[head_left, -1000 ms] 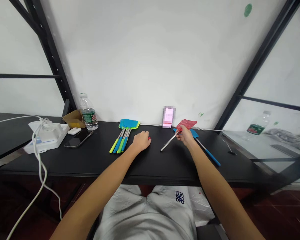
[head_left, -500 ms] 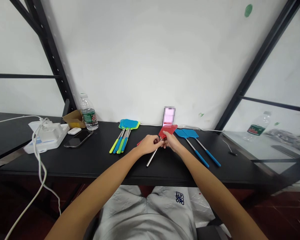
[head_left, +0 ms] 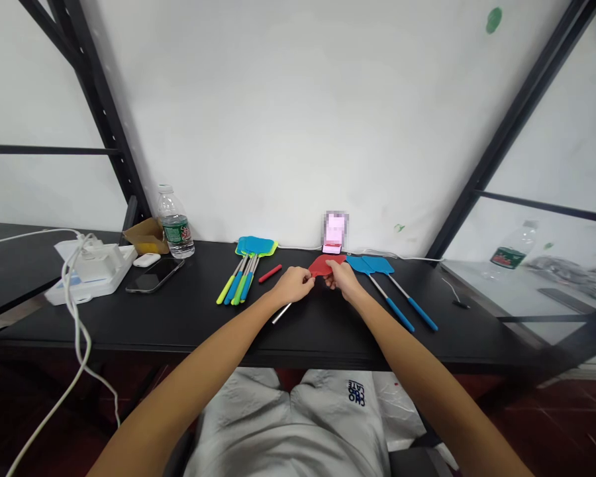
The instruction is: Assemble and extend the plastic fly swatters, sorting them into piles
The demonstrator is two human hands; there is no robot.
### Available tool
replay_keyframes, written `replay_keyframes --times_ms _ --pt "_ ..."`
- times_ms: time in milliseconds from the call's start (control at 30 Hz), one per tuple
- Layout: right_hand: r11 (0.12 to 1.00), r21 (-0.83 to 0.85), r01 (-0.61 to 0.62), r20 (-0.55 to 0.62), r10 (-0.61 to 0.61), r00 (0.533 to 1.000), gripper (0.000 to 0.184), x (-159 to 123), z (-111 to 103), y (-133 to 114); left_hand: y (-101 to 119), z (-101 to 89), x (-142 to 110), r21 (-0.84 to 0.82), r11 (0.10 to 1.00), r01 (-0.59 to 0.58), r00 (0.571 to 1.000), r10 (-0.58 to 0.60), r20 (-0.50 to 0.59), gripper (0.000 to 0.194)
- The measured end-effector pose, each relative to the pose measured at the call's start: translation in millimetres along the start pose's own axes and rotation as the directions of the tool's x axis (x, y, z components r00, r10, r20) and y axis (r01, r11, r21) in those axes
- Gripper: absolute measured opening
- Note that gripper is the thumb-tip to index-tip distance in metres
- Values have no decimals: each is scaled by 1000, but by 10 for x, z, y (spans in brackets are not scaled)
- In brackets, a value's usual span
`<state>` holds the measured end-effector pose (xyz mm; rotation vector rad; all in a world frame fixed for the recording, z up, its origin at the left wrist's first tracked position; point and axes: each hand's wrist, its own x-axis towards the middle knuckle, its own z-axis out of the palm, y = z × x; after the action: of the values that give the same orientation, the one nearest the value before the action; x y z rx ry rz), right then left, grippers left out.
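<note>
A red fly swatter head (head_left: 322,265) is pinched at its right edge by my right hand (head_left: 344,278). My left hand (head_left: 294,285) is closed around the silver metal rod (head_left: 281,313) near the neck of that head, and the rod's bare lower end sticks out below the hand. Where rod and head meet is mostly covered by my left fingers, so I cannot tell how they are joined. A loose red handle sleeve (head_left: 270,273) lies on the table just left of my left hand. Right of my right hand lie two blue fly swatters (head_left: 377,265) with blue handles.
Several blue and green fly swatters (head_left: 257,246) lie bunched at the left on the black table (head_left: 198,324). A lit phone (head_left: 334,230) leans on the wall. Farther left are a water bottle (head_left: 176,228), a dark phone (head_left: 155,275), a cardboard box (head_left: 148,236) and a power strip (head_left: 92,273) with cables.
The red swatter head has tipped down and moved slightly left, with the rod's end swinging left. My left hand has shifted left, and the red sleeve shows more fully.
</note>
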<state>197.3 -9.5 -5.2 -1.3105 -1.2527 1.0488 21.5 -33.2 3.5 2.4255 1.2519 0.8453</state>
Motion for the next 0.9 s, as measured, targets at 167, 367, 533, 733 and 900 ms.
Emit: replay_keyframes --times_ms 167,367,533,733,900 --pt "985 -167 29 -311 -81 947 16 180 -200 60 -11 -16 -8 152 988 24 1000 -25 1 31" --pt "751 -653 103 -227 -324 919 19 189 -313 74 4 -24 -34 256 965 51 997 -66 49 26" --pt "632 -773 59 -178 -305 935 38 100 -252 33 -5 11 -38 214 977 7 998 -21 60 28" --pt "600 -800 11 -189 -269 944 47 98 -281 10 6 38 -44 165 986 -25 999 18 42 27" --pt "587 -809 9 -177 -259 950 49 114 -301 6 -6 44 -47 150 987 -52 999 50 19 29"
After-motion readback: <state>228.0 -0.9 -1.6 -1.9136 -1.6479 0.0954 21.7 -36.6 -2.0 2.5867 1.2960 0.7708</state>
